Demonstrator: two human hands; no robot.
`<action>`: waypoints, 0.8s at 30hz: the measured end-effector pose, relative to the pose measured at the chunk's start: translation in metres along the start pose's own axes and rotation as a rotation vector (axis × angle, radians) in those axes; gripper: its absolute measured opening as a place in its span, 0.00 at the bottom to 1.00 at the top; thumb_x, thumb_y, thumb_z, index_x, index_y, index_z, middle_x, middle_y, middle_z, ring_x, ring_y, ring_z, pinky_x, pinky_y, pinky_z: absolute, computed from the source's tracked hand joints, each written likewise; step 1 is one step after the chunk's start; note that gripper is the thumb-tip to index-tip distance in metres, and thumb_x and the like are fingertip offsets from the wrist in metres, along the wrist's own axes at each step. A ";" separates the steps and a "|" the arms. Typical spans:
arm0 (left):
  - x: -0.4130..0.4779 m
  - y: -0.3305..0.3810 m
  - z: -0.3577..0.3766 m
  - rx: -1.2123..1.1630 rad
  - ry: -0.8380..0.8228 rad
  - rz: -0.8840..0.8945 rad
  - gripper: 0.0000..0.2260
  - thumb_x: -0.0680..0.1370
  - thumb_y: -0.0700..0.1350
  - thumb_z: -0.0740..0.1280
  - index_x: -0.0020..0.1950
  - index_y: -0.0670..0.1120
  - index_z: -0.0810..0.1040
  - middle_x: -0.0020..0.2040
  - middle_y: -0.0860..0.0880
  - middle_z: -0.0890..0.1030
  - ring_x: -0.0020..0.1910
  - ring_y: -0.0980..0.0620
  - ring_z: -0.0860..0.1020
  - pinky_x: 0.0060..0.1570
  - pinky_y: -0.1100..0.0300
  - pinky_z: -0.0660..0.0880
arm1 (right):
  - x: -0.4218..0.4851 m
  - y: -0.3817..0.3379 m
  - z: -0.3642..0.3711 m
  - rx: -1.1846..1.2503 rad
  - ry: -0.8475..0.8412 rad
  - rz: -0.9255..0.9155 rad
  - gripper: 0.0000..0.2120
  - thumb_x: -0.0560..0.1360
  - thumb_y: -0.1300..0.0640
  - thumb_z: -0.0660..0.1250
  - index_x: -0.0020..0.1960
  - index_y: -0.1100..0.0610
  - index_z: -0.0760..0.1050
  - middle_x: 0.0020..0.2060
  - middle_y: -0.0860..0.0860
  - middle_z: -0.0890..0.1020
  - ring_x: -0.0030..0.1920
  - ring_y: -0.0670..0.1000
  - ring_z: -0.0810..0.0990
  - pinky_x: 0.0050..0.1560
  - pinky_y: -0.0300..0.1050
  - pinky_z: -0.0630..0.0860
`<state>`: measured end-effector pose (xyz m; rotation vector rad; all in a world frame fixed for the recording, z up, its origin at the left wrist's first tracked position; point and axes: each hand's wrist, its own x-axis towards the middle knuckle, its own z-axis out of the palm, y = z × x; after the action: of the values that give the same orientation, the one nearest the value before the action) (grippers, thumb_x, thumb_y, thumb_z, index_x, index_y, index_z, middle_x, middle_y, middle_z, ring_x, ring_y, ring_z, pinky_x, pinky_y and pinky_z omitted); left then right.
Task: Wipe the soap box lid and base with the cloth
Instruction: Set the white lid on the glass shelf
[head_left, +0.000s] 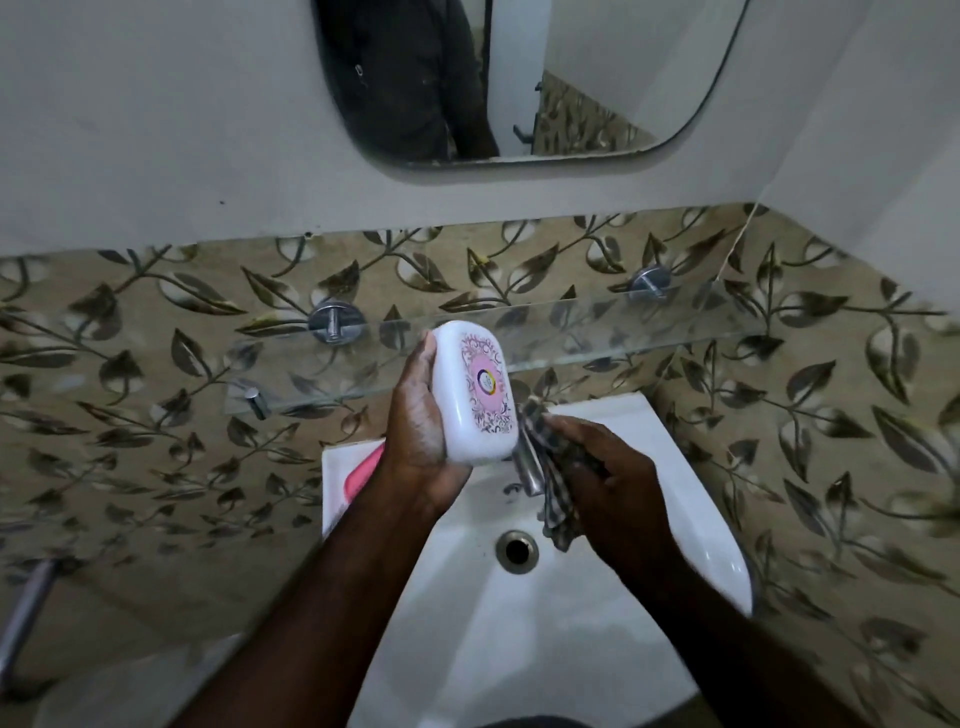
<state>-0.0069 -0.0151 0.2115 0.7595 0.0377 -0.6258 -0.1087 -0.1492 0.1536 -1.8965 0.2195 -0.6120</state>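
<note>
My left hand (415, 431) grips a white soap box lid (470, 389) with a pink patterned label, holding it upright above the back of the white sink (649, 519). My right hand (613, 483) holds a dark checked cloth (556, 488) just to the right of the lid, and the cloth's upper edge touches the lid's right side. A pink piece, possibly the soap box base (363, 473), lies on the sink's back left corner, mostly hidden behind my left forearm.
A metal tap (527, 467) pokes out under the lid, partly covered by the cloth. The drain (517, 551) sits mid-basin. A glass shelf (597, 332) on chrome brackets runs along the leaf-patterned tile wall. A mirror (519, 78) hangs above.
</note>
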 end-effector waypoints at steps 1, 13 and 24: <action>0.004 0.000 0.005 0.057 -0.003 0.023 0.20 0.78 0.60 0.60 0.55 0.46 0.79 0.45 0.44 0.80 0.44 0.46 0.78 0.49 0.52 0.74 | 0.003 0.004 -0.004 0.115 0.072 0.136 0.17 0.75 0.63 0.66 0.57 0.45 0.81 0.52 0.46 0.85 0.52 0.50 0.84 0.55 0.54 0.80; 0.096 -0.007 0.070 1.859 0.071 0.650 0.36 0.69 0.67 0.69 0.69 0.46 0.73 0.65 0.42 0.75 0.63 0.43 0.73 0.60 0.48 0.73 | 0.023 0.025 -0.012 0.950 0.209 0.664 0.14 0.80 0.61 0.61 0.63 0.64 0.74 0.57 0.66 0.81 0.59 0.69 0.78 0.63 0.74 0.68; 0.092 -0.029 0.065 1.714 0.153 0.968 0.28 0.74 0.62 0.67 0.65 0.43 0.78 0.61 0.42 0.77 0.62 0.45 0.74 0.61 0.47 0.73 | 0.023 0.049 -0.022 1.095 -0.020 0.855 0.20 0.70 0.64 0.69 0.62 0.66 0.76 0.53 0.65 0.83 0.48 0.61 0.84 0.43 0.52 0.82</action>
<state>0.0403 -0.1213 0.2176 2.2506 -0.7790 0.5333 -0.0938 -0.1967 0.1230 -0.6313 0.5144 -0.0513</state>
